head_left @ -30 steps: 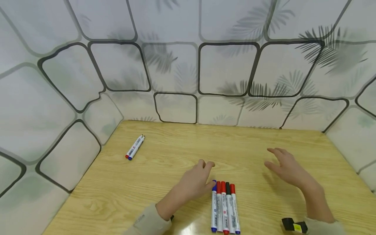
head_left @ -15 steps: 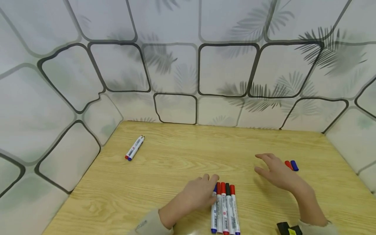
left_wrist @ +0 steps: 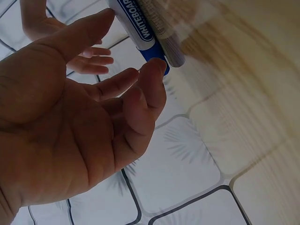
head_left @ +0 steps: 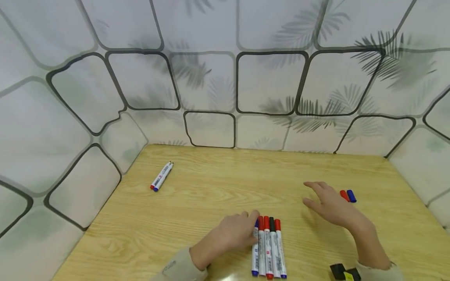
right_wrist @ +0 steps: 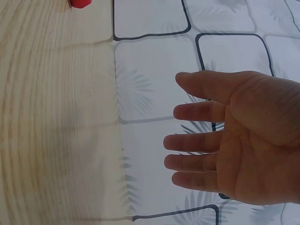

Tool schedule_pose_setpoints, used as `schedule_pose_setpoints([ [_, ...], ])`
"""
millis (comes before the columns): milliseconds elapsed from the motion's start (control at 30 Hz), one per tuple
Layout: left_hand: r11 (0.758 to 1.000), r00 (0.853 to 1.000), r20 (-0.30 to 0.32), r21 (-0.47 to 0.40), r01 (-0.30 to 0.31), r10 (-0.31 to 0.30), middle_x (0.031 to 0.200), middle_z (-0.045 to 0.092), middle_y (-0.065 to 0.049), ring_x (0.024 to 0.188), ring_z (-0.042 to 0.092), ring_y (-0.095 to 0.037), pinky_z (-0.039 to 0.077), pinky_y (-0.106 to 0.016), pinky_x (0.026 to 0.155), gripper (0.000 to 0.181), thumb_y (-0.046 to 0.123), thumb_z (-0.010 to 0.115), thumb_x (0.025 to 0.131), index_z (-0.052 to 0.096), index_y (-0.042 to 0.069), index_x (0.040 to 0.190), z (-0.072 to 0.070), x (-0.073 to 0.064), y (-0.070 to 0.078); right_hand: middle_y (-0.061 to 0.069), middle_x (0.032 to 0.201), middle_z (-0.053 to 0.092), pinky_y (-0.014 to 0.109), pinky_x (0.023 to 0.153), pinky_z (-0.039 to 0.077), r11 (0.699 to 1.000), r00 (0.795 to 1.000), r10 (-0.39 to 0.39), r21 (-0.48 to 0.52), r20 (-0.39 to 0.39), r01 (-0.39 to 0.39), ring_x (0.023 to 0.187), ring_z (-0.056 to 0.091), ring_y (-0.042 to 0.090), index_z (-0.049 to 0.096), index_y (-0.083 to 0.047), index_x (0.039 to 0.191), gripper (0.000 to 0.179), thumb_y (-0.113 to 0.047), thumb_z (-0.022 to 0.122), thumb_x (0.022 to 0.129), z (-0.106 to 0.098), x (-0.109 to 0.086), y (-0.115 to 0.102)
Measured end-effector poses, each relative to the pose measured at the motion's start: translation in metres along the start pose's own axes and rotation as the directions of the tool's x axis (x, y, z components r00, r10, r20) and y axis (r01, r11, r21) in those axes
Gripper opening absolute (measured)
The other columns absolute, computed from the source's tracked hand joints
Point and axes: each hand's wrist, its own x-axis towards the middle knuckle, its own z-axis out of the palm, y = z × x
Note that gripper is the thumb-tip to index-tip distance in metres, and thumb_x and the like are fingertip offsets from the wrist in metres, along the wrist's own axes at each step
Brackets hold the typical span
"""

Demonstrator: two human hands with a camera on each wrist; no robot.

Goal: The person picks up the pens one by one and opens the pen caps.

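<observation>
Left hand (head_left: pixel 236 231) touches a slim, cylindrical blue-capped marker (head_left: pixel 255 251) on wood-grained table (head_left: pixel 214 175)

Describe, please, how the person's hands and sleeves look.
The left hand and right hand are bare, without visible gloves or rings. The left light-beige fabric sleeve has a small grey marking; beside the right light-beige fabric sleeve is a black, blocky device with a yellow label.

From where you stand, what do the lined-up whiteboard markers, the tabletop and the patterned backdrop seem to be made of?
Whiteboard markers: probably plastic, smooth; they look rigid and clearly printed. Tabletop: wood or wood-look laminate with some sheen; it shows grain and a bright glare. Patterned backdrop: perhaps fabric or paper, matte; no glare shows.
</observation>
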Motion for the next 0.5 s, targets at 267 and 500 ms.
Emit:
schedule_pose_setpoints([
  [267,1.000,1.000,0.027,-0.012,-0.005,0.005,0.102,0.063,-0.007,0.067,0.053,-0.013,0.044,-0.025,0.050,0.052,0.023,0.071,0.090,0.046,0.021,0.136,-0.0059,-0.0055,-0.0049,0.033,0.144,0.040,0.065,0.096,0.041,1.000,1.000,-0.011,0.006,0.011,0.011,0.129,0.042,0.052,0.040,0.003,0.146,0.061,-0.035,0.057,0.101,-0.0002,0.0015,-0.0005],
  [500,0.992,0.988,0.114,0.063,-0.111,0.103,0.084,0.062,0.004,0.067,0.052,-0.009,0.043,-0.022,0.054,0.007,0.023,0.059,0.100,0.063,0.025,0.106,-0.0081,-0.0081,-0.0046,0.032,0.145,0.040,0.064,0.094,0.044,1.000,1.000,0.003,-0.007,0.028,-0.002,0.126,0.046,0.051,0.039,0.002,0.147,0.063,-0.036,0.058,0.101,0.0008,0.0006,-0.0008],
])
